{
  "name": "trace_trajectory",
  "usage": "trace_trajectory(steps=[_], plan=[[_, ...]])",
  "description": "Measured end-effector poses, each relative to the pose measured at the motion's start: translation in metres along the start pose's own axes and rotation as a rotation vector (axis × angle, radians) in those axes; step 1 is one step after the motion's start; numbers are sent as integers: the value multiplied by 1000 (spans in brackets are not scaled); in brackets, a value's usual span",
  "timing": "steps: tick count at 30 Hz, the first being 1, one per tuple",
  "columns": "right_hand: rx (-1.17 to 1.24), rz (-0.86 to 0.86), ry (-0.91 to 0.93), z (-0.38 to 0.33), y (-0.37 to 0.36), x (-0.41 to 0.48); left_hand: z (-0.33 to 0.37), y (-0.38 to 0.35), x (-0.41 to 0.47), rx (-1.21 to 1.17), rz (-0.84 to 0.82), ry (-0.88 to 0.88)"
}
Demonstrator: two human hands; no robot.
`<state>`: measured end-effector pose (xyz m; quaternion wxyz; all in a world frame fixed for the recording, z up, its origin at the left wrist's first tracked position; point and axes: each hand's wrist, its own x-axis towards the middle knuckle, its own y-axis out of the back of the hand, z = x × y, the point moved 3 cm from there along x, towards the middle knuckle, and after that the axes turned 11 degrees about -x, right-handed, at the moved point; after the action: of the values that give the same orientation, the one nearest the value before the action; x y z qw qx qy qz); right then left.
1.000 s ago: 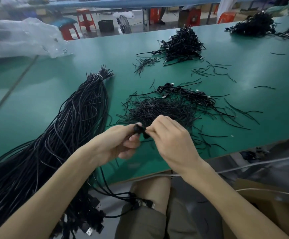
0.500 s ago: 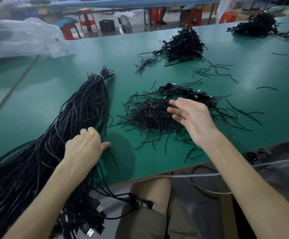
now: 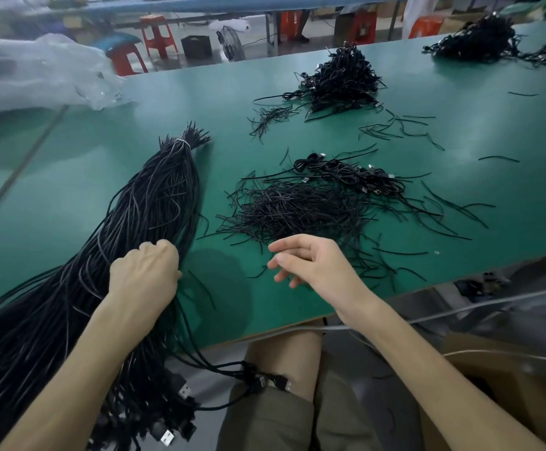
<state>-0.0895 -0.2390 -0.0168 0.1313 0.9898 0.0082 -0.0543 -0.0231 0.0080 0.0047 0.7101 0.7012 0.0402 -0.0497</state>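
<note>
The one view comes from the person's head, facing forward and steeply down across the table (image 3: 297,92), whose near edge slants through the lower half with the person's lap (image 3: 265,418) showing under it. It sits close: the left hand (image 3: 144,275) on the bundle (image 3: 154,206) and the right hand (image 3: 314,262) fill the lower middle, with the forearms entering from the bottom corners. The wide lens bends the far edge and takes in stools (image 3: 157,34) on the floor beyond, at the top.
</note>
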Motion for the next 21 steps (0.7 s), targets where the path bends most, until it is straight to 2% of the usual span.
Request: trace_trajectory(steps=[3, 5, 8, 10, 12, 15, 18, 19, 21], plan=[[-73, 5, 37, -2, -5, -4, 1, 1, 0, -67, -41, 15], [-135, 8, 78, -5, -10, -6, 6, 3, -1, -197, -83, -52], [-356, 13, 259, -12, -18, -10, 27, 10, -15, -511, -220, -259], [-513, -19, 414, -20, -29, -14, 43, 16, -28, -593, -262, -435], [-618, -80, 516, -25, -41, -15, 51, 20, -35, -691, -327, -536], [-841, -53, 590, -24, -43, -12, 45, 18, -35, -928, -469, -549], [-1108, 63, 681, -30, -36, -12, 29, 14, -29, -1187, -503, -455], [-1080, 111, 701, -30, -35, -14, 25, 14, -27, -1233, -520, -452], [-841, 172, 659, -27, -30, -18, 18, 13, -25, -1286, -602, -508]])
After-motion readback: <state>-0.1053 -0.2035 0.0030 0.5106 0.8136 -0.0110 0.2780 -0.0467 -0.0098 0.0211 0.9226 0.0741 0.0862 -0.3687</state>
